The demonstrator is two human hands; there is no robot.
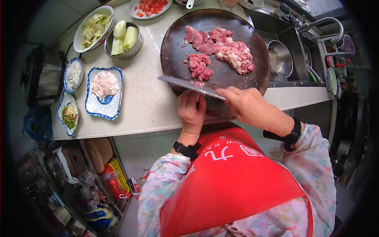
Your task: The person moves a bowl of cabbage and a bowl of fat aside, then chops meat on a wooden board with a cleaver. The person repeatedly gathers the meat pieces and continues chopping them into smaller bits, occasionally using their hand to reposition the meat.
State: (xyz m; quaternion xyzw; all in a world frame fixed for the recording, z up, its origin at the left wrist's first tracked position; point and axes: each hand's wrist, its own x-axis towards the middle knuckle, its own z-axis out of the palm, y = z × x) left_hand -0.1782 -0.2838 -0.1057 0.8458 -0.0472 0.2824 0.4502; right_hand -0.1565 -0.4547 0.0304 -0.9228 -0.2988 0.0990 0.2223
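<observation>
My right hand (252,108) is closed around the handle of a kitchen knife (183,83), whose blade points left across the near part of a round dark chopping board (173,51). Close behind the blade, my left hand (191,111) has its fingers curled; what they hold, if anything, is hidden. A bit of pink meat shows just past the blade. Farther back on the board lie a small pile of chopped meat (200,66), a larger pile of pale and red pieces (236,55), and some larger meat slices (198,39).
Left on the counter are a blue-rimmed dish of pale minced pieces (104,85), a metal bowl (135,49) with peeled pale-green vegetable pieces, and a bowl of leafy vegetable (94,29). A plate of diced red pieces (150,7) stands behind. The sink holds a metal pan (280,59).
</observation>
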